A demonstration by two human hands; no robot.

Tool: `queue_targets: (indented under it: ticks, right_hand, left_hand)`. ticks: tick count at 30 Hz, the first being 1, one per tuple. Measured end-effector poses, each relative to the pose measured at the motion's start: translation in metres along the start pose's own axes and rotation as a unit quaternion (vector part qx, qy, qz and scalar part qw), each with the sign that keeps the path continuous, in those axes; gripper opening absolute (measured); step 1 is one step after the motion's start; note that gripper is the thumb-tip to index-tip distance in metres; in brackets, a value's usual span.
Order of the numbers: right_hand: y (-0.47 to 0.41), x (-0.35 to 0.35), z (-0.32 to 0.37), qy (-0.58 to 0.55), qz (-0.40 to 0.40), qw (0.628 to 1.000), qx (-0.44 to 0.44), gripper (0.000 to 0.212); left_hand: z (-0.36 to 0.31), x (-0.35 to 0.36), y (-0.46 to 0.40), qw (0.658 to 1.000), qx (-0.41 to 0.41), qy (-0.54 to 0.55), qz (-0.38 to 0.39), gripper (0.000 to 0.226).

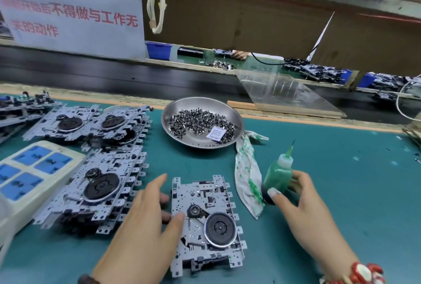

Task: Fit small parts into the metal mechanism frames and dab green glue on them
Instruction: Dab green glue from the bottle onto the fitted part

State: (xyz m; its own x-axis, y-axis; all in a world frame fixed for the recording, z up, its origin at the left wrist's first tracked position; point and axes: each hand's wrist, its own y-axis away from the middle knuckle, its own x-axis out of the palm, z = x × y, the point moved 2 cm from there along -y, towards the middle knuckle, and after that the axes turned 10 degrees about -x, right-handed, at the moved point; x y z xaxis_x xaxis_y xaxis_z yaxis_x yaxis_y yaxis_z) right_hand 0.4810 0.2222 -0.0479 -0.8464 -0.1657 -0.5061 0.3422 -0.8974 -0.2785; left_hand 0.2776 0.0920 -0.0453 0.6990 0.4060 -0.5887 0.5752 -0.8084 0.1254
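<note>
At the near edge of the teal worktop (341,181), a perforated metal mechanism frame with a black round wheel (205,222) lies flat. The left hand (145,222) rests on its left edge, fingers loosely extended, gripping nothing. The right hand (303,211) grips a small green glue bottle (279,174), upright, beside a green-stained white rag (247,176). Further back stands a round steel dish of small dark parts (202,122); stacked frames (98,170) lie left.
</note>
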Motion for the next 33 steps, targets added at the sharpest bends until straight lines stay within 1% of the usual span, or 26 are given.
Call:
queue_targets:
  ticks: [2, 4, 7, 9, 12, 14, 15, 16, 17, 18, 20, 21, 23, 24, 27, 33]
  right_hand:
    - [-0.001, 0.003, 0.002, -0.016, -0.005, 1.000, -0.006, 0.025]
    - [0.000, 0.004, 0.004, -0.057, -0.021, 0.998, -0.017, 0.023]
    - [0.003, 0.002, 0.008, -0.169, -0.055, 0.984, -0.023, 0.022]
    - [0.004, 0.000, 0.009, -0.288, -0.073, 0.955, -0.011, 0.022]
    - [0.005, -0.001, 0.010, -0.467, -0.098, 0.878, 0.045, 0.011]
    - [0.005, 0.000, 0.012, -0.540, -0.102, 0.832, 0.079, 0.010]
    - [0.005, 0.001, 0.012, -0.558, -0.097, 0.820, 0.087, 0.012]
    - [0.005, 0.003, 0.013, -0.561, -0.094, 0.817, 0.092, 0.014]
    - [0.005, 0.004, 0.013, -0.551, -0.097, 0.824, 0.091, 0.015]
    - [0.006, 0.005, 0.013, -0.527, -0.106, 0.839, 0.082, 0.018]
    - [0.008, 0.006, 0.014, -0.446, -0.138, 0.883, 0.044, 0.020]
    - [0.009, 0.006, 0.015, -0.404, -0.154, 0.901, 0.017, 0.016]
    - [0.011, 0.006, 0.016, -0.338, -0.175, 0.924, -0.028, 0.009]
    - [0.013, 0.006, 0.017, -0.311, -0.186, 0.931, -0.045, 0.008]
    - [0.017, 0.006, 0.021, -0.247, -0.206, 0.943, -0.085, 0.014]
    - [0.021, 0.006, 0.028, -0.182, -0.217, 0.951, -0.125, 0.012]
  left_hand:
    - [-0.002, 0.000, -0.002, 1.000, -0.010, 0.008, 0.008, 0.067]
    - [-0.004, 0.001, -0.005, 1.000, -0.014, 0.006, 0.005, 0.065]
    - [-0.005, 0.005, -0.010, 0.999, -0.022, 0.026, 0.009, 0.059]
    - [-0.006, 0.006, -0.014, 0.997, -0.024, 0.072, 0.021, 0.053]
    - [-0.005, 0.009, -0.018, 0.990, -0.032, 0.131, 0.037, 0.045]
    - [-0.004, 0.013, -0.018, 0.983, -0.044, 0.170, 0.054, 0.041]
    - [-0.003, 0.016, -0.018, 0.980, -0.046, 0.186, 0.059, 0.040]
    - [-0.001, 0.018, -0.019, 0.977, -0.047, 0.199, 0.063, 0.039]
    - [0.000, 0.020, -0.019, 0.973, -0.049, 0.215, 0.067, 0.040]
    - [0.001, 0.021, -0.020, 0.968, -0.054, 0.233, 0.074, 0.041]
    - [0.002, 0.022, -0.021, 0.959, -0.062, 0.262, 0.082, 0.043]
    - [0.003, 0.021, -0.021, 0.958, -0.062, 0.269, 0.081, 0.045]
    - [0.003, 0.021, -0.020, 0.958, -0.055, 0.270, 0.078, 0.046]
    - [0.003, 0.020, -0.020, 0.959, -0.051, 0.269, 0.077, 0.047]
    - [0.004, 0.020, -0.020, 0.959, -0.052, 0.270, 0.074, 0.047]
    - [0.004, 0.021, -0.021, 0.959, -0.054, 0.268, 0.069, 0.049]
